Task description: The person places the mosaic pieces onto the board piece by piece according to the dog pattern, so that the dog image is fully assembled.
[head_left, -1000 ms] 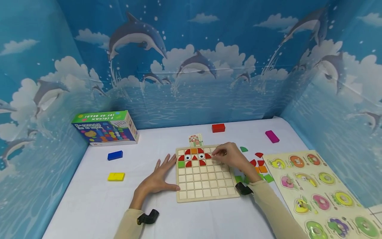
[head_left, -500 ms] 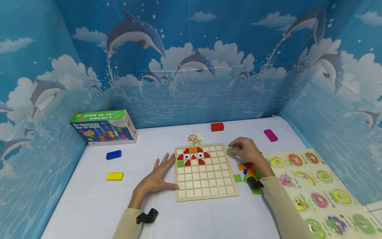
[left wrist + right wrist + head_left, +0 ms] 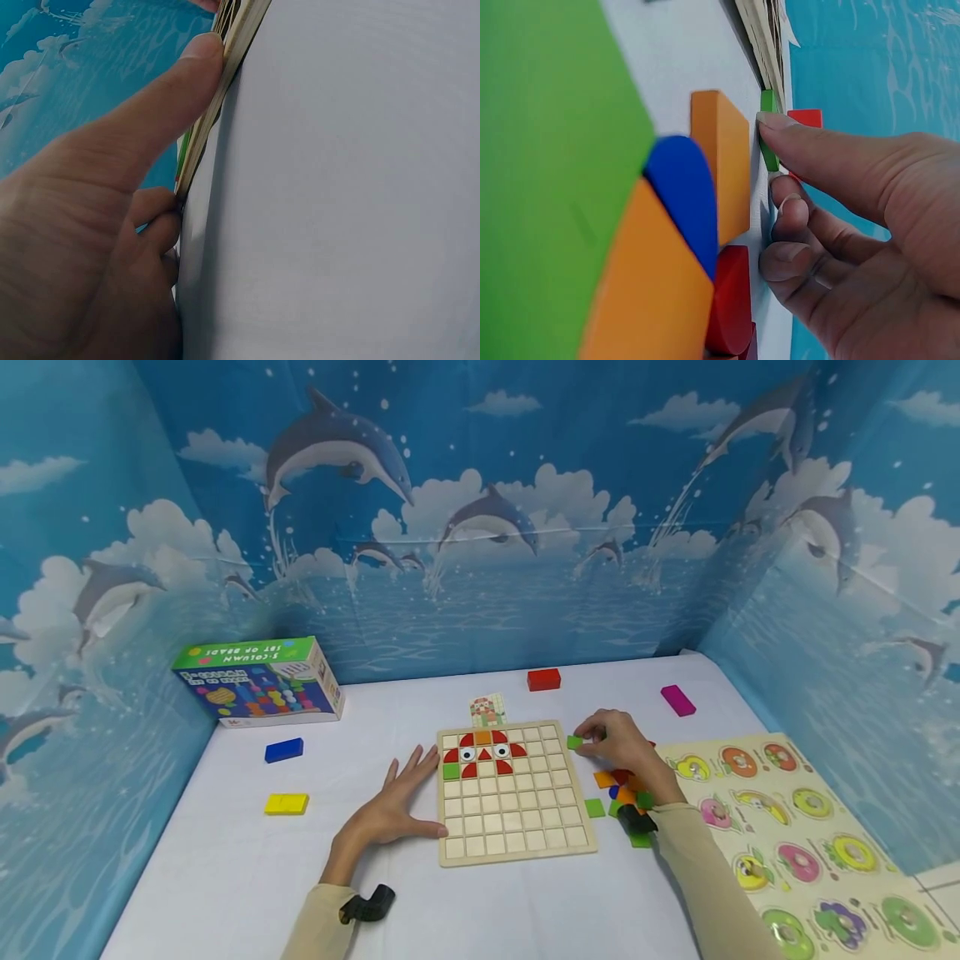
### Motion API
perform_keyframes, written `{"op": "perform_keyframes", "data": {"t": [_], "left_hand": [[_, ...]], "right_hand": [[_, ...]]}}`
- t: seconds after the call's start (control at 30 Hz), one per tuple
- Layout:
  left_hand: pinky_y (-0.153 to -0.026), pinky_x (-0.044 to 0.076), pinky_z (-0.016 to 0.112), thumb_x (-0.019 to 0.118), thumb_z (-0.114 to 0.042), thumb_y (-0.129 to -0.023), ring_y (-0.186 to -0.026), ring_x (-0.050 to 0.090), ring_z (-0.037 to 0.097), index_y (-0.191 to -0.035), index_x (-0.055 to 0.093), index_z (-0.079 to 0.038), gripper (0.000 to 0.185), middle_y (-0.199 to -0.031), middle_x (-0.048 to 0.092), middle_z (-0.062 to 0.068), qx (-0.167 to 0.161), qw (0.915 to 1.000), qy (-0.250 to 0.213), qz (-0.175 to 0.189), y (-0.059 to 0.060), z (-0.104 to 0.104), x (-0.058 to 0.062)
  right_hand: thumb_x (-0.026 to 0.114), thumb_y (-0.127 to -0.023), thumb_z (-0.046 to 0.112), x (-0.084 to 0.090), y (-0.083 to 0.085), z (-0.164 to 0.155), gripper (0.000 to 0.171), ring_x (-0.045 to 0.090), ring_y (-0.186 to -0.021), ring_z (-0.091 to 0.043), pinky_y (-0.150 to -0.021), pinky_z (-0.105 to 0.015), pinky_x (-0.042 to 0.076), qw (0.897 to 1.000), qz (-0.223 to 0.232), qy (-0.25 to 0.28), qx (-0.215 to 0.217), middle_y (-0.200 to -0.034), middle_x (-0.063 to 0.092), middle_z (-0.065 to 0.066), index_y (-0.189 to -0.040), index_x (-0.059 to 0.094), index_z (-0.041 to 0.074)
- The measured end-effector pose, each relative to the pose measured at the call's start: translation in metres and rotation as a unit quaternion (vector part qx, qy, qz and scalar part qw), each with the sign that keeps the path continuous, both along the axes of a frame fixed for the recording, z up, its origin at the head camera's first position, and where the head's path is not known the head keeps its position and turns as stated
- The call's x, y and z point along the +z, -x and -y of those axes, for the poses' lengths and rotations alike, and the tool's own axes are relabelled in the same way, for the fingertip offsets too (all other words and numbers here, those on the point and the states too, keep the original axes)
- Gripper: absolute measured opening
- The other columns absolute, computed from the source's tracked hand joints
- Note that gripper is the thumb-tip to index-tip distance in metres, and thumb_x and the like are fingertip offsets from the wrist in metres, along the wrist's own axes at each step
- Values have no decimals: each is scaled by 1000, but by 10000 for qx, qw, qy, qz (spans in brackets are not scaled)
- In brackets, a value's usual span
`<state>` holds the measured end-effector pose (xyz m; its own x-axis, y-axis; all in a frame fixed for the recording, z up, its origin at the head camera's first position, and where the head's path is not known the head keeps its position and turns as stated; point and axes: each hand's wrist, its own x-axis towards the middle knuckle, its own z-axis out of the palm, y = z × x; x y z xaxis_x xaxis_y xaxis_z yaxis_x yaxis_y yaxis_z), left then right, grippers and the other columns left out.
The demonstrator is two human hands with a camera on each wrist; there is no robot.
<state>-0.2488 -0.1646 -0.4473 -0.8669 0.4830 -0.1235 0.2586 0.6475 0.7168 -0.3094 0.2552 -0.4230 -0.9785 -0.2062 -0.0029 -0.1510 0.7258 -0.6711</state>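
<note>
A wooden grid board (image 3: 504, 823) lies on the white cloth, with red, orange and green tiles and two eye pieces in its upper-left cells. My left hand (image 3: 390, 806) rests at the board's left edge, fingers spread, thumb (image 3: 196, 71) against the wooden rim in the left wrist view. Just past the board's upper-right edge, my right hand (image 3: 617, 745) pinches a small green tile (image 3: 574, 742) between thumb and fingers. In the right wrist view the thumb lies on that green tile (image 3: 768, 135), low at the cloth; the fingers behind are partly hidden.
Loose orange (image 3: 604, 779), green, blue and red pieces lie under the right wrist. A small pattern card (image 3: 487, 710) touches the board's top. Several coloured blocks, a bead-set box (image 3: 258, 685) and a fruit puzzle board (image 3: 750, 810) lie around.
My right hand has moved right, from over the board's upper cells to the green tile beside it, and its fingers have come down on that tile. The left hand stays at the board's edge.
</note>
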Motion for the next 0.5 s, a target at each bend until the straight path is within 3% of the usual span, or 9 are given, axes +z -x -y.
{"op": "perform_keyframes", "data": {"t": [0.5], "left_hand": [[-135,-12,53,100,-39,-75,-168,-5,23,-174,23,-20,127,-182,10,2,-14,10000,-58,1,0,0,1]], "right_hand": [[86,-91,5,0,-1,0,17,57,-85,-23,-72,-25,49,10000,60,15,-44,-86,64,-6,-105,77,2]]}}
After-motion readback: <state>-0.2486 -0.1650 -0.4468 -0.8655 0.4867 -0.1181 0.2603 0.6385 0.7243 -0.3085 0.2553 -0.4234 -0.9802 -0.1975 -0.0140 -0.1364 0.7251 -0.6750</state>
